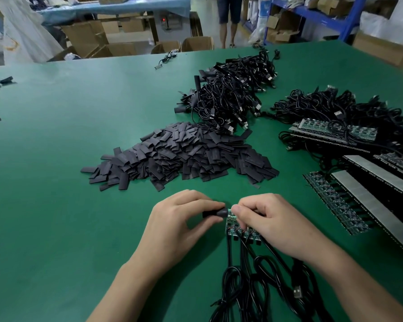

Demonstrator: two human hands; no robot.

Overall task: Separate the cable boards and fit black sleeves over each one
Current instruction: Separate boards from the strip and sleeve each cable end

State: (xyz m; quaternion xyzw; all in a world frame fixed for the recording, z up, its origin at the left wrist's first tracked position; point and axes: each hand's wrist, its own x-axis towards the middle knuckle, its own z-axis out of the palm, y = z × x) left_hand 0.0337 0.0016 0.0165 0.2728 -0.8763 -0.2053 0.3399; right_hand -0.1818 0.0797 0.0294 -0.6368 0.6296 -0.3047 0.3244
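Near edge: black cables [229, 259] run from a short strip of green boards [231, 225] lying on the green table [79, 112]. Right hand [269, 220] is curled over the strip, pinching it. Left hand [180, 220] pinches a black sleeve [215, 213], mouth against the end board. Best to squeeze the mouth open, keep it square and feed straight. Beyond lies a loose sleeve pile [179, 154]. Farther still, open cartons [119, 48] on the floor; contents hidden.
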